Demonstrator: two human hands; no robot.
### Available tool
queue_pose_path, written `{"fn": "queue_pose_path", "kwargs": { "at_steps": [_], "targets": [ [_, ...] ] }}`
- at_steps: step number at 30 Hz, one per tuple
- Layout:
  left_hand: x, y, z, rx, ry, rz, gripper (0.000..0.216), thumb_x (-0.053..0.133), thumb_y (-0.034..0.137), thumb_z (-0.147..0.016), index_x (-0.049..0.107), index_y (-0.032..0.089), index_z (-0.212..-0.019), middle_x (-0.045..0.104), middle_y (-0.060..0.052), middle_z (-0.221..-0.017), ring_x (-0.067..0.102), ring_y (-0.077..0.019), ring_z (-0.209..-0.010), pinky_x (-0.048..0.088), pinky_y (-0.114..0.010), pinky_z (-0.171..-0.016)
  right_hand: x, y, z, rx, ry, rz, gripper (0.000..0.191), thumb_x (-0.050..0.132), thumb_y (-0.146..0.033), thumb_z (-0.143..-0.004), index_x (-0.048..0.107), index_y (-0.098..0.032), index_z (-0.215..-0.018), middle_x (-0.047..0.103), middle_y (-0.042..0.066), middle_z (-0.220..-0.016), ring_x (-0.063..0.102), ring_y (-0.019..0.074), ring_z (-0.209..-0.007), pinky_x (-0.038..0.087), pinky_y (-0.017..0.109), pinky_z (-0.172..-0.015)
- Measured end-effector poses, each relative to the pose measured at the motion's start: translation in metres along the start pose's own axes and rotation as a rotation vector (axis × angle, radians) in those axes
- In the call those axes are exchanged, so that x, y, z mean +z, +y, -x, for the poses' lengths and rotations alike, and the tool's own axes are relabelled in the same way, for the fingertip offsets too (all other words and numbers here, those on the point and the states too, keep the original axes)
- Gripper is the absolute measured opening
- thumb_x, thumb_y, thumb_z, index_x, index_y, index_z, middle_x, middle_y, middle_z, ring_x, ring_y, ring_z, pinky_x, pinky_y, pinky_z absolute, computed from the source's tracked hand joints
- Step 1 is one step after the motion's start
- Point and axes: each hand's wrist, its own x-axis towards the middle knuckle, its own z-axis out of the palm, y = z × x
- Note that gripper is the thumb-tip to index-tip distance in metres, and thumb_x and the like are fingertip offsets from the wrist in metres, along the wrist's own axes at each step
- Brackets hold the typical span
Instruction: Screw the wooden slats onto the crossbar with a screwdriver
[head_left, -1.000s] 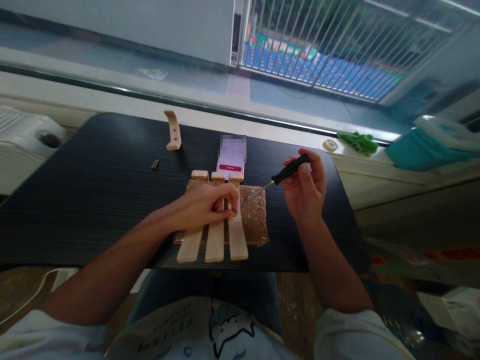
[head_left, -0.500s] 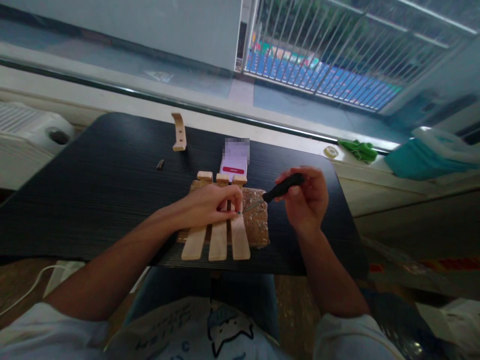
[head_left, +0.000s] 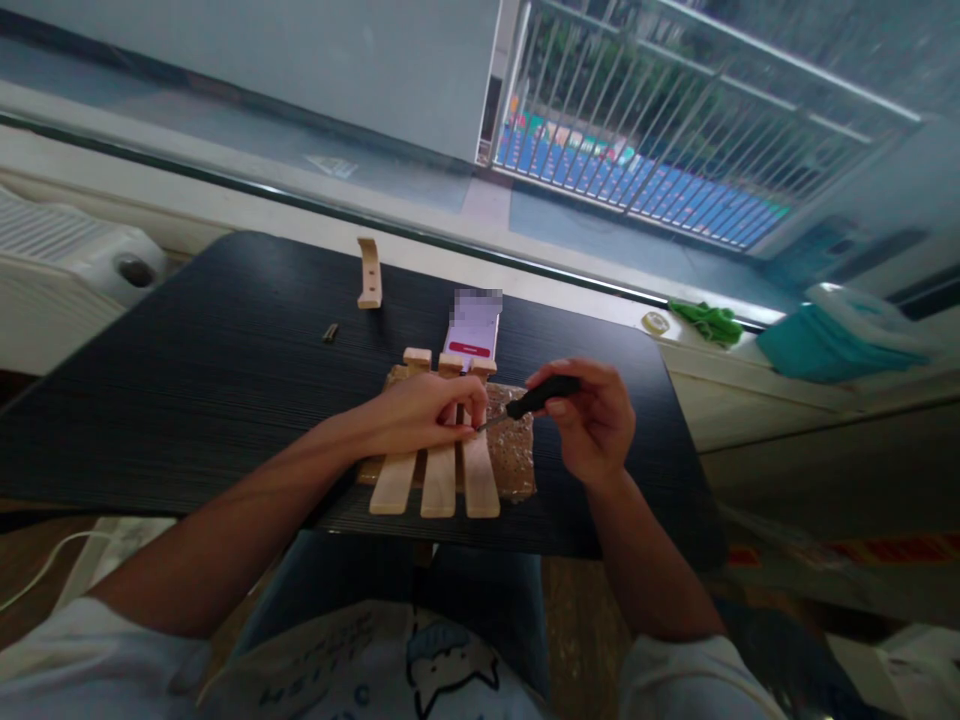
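Three pale wooden slats lie side by side across a brown particle board on the black table. My left hand rests on the slats, fingers pinched together at the rightmost one; whatever they pinch is too small to make out. My right hand grips a black-handled screwdriver, whose metal tip reaches the left fingertips. A phone with a red button on its screen lies just beyond the slats.
A spare curved wooden slat and a small dark screw lie farther back on the table. On the window sill to the right are a tape roll, a green cloth and a teal bag. A white radiator stands left.
My right hand has come down and left, bringing the screwdriver tip from above the board to my left fingertips. My left hand has stayed on the slats.
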Motion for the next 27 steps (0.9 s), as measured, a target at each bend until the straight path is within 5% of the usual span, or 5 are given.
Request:
{"fn": "queue_pose_path", "kwargs": {
  "at_steps": [12, 19, 27],
  "targets": [
    [-0.0022, 0.0023, 0.0005, -0.003, -0.02, -0.011, 0.008, 0.059, 0.02, -0.08, 0.06, 0.018, -0.088, 0.049, 0.007, -0.059, 0.046, -0.0096, -0.05, 0.032, -0.02, -0.05, -0.0005, -0.0035, -0.0016, -0.054, -0.117, 0.065, 0.029, 0.056, -0.023, -0.089, 0.056, -0.03, -0.118, 0.067, 0.002, -0.094, 0.065, 0.0144, -0.079, 0.059, 0.029, -0.064],
    [-0.0005, -0.0016, 0.0002, 0.028, 0.005, -0.029, 0.006, 0.061, 0.02, -0.08, 0.058, 0.018, -0.083, 0.048, 0.006, -0.059, 0.045, -0.0097, -0.05, 0.031, -0.021, -0.049, 0.0021, -0.0011, 0.0037, -0.044, -0.274, 0.107, 0.048, 0.054, -0.019, -0.089, 0.037, -0.034, -0.131, 0.068, 0.002, -0.103, 0.069, 0.016, -0.082, 0.059, 0.032, -0.067],
    [-0.0009, -0.0038, 0.0001, 0.092, -0.017, -0.009, 0.015, 0.06, 0.017, -0.081, 0.053, 0.016, -0.067, 0.045, 0.005, -0.06, 0.042, -0.0089, -0.053, 0.031, -0.02, -0.051, 0.0034, 0.0035, 0.0046, -0.085, -0.272, 0.079, 0.056, 0.056, -0.011, -0.086, 0.037, -0.033, -0.134, 0.066, 0.002, -0.097, 0.067, 0.0156, -0.082, 0.057, 0.032, -0.069]
  ]
}}
